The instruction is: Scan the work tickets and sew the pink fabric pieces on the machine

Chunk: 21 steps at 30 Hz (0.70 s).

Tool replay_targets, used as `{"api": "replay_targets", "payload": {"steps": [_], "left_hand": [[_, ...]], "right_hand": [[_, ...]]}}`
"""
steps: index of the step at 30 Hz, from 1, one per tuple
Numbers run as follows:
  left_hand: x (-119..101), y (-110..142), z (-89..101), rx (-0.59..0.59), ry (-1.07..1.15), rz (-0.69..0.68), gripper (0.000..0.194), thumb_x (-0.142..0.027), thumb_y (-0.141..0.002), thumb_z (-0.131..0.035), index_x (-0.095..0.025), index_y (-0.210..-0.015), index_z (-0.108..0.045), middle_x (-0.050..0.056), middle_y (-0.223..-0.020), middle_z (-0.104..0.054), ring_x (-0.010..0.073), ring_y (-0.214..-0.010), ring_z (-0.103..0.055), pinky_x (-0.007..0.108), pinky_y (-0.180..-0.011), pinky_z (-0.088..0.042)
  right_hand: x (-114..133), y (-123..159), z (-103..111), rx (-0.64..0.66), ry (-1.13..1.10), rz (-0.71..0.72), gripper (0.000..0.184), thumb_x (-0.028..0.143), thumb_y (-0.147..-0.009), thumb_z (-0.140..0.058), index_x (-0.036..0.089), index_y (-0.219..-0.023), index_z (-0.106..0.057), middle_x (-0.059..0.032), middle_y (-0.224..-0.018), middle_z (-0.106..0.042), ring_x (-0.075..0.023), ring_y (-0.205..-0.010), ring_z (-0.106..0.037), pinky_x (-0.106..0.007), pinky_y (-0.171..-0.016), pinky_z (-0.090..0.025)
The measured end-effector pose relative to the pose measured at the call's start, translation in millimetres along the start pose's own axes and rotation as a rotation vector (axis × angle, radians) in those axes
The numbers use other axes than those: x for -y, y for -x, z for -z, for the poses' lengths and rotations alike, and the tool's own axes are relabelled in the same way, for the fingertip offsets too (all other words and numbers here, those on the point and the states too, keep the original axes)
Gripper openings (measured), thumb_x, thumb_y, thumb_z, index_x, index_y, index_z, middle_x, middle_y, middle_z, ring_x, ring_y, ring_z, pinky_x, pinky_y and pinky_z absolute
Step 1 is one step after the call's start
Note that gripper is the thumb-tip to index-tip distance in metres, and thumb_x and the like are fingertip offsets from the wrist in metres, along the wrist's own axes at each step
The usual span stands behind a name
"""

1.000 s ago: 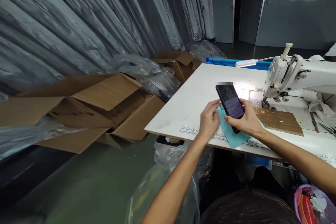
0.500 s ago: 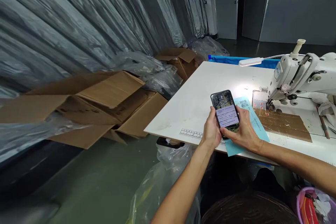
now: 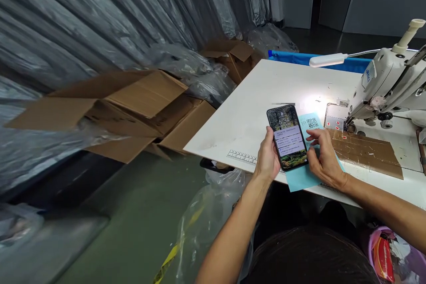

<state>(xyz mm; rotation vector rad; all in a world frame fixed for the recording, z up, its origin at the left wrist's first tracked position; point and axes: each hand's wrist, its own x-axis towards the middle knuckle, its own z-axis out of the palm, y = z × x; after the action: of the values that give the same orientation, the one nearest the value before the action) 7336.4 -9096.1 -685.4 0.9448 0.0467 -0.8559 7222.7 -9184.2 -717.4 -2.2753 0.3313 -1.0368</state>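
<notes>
My left hand (image 3: 269, 157) grips a black smartphone (image 3: 287, 136) by its left edge, with the lit screen facing me above the front of the white sewing table (image 3: 253, 111). My right hand (image 3: 322, 155) hovers at the phone's right side, fingers loosely curled and apart, thumb near the screen. Under both hands a light blue sheet with a QR code (image 3: 308, 123) lies flat on the table and hangs a little over the front edge.
A white sewing machine (image 3: 389, 84) with a lit lamp (image 3: 328, 59) stands at the right, a brown cardboard strip (image 3: 366, 153) before it. Open cardboard boxes (image 3: 133, 111) and plastic bags (image 3: 203, 226) fill the floor at left. Grey plastic sheeting hangs behind.
The phone came down from a tilted position over the blue sheet and now faces me with its lock screen lit. My right hand let go of it and moved to its right side.
</notes>
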Motion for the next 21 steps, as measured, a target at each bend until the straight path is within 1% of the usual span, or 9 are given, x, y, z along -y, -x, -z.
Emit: {"api": "replay_targets", "payload": {"steps": [2, 5, 10, 12, 15, 17, 19, 21], "left_hand": [[1, -1, 2.2, 0.026, -0.017, -0.017, 0.044, -0.044, -0.100, -0.041, -0.012, -0.100, -0.070, 0.012, -0.101, -0.076, 0.0253, -0.112, -0.067, 0.039, -0.103, -0.051], [2, -2, 5.7, 0.044, -0.040, -0.033, 0.044, -0.048, -0.098, -0.046, -0.012, -0.104, -0.070, 0.012, -0.102, -0.076, 0.0263, -0.112, -0.067, 0.040, -0.103, -0.051], [3, -2, 6.3, 0.066, -0.027, -0.030, 0.045, -0.048, -0.098, -0.045, -0.012, -0.103, -0.070, 0.012, -0.103, -0.076, 0.0261, -0.113, -0.067, 0.041, -0.103, -0.051], [2, -1, 5.2, 0.072, -0.009, -0.020, 0.044, -0.047, -0.099, -0.043, -0.012, -0.100, -0.070, 0.012, -0.101, -0.076, 0.0259, -0.114, -0.066, 0.040, -0.104, -0.050], [1, 1, 3.4, 0.066, 0.005, -0.009, 0.044, -0.045, -0.100, -0.041, -0.012, -0.098, -0.071, 0.011, -0.099, -0.076, 0.0255, -0.114, -0.066, 0.040, -0.104, -0.050], [1, 1, 2.8, 0.055, 0.007, -0.010, 0.045, -0.044, -0.100, -0.040, -0.012, -0.096, -0.071, 0.011, -0.098, -0.076, 0.0250, -0.114, -0.066, 0.040, -0.104, -0.050], [1, 1, 2.7, 0.052, 0.006, -0.016, 0.045, -0.043, -0.101, -0.039, -0.012, -0.096, -0.071, 0.010, -0.098, -0.077, 0.0247, -0.114, -0.066, 0.040, -0.104, -0.050], [1, 1, 2.9, 0.060, 0.002, -0.016, 0.046, -0.045, -0.100, -0.039, -0.012, -0.095, -0.071, 0.011, -0.099, -0.076, 0.0254, -0.114, -0.066, 0.040, -0.105, -0.049]], "right_hand": [[3, 0, 1, 0.009, 0.025, 0.045, 0.042, 0.007, -0.083, -0.039, 0.023, -0.122, -0.040, -0.0099, -0.107, -0.050, -0.0236, -0.098, -0.055, -0.045, -0.083, -0.052], [4, -1, 0, 0.014, 0.041, 0.060, 0.042, 0.007, -0.082, -0.039, 0.023, -0.121, -0.042, -0.0100, -0.106, -0.050, -0.0252, -0.100, -0.054, -0.047, -0.084, -0.051], [3, -3, 6, 0.030, 0.088, 0.060, 0.041, 0.007, -0.084, -0.040, 0.024, -0.119, -0.049, -0.0100, -0.106, -0.051, -0.0264, -0.102, -0.054, -0.050, -0.089, -0.050], [3, 1, 14, 0.060, 0.138, 0.111, 0.040, 0.006, -0.085, -0.040, 0.024, -0.118, -0.052, -0.0108, -0.108, -0.051, -0.0259, -0.102, -0.055, -0.048, -0.088, -0.051], [3, 10, 26, 0.133, 0.279, 0.263, 0.038, 0.009, -0.085, -0.045, 0.022, -0.119, -0.057, -0.0133, -0.113, -0.052, -0.0273, -0.100, -0.054, -0.046, -0.080, -0.051], [3, 15, 30, 0.181, 0.373, 0.320, 0.038, 0.012, -0.085, -0.049, 0.022, -0.120, -0.058, -0.0141, -0.114, -0.054, -0.0290, -0.101, -0.053, -0.046, -0.078, -0.050], [4, 18, 30, 0.201, 0.409, 0.305, 0.038, 0.014, -0.087, -0.049, 0.023, -0.122, -0.059, -0.0141, -0.115, -0.054, -0.0298, -0.103, -0.053, -0.047, -0.080, -0.049], [6, 19, 27, 0.193, 0.396, 0.285, 0.037, 0.017, -0.089, -0.049, 0.023, -0.124, -0.058, -0.0149, -0.116, -0.054, -0.0303, -0.105, -0.052, -0.048, -0.081, -0.049]]}}
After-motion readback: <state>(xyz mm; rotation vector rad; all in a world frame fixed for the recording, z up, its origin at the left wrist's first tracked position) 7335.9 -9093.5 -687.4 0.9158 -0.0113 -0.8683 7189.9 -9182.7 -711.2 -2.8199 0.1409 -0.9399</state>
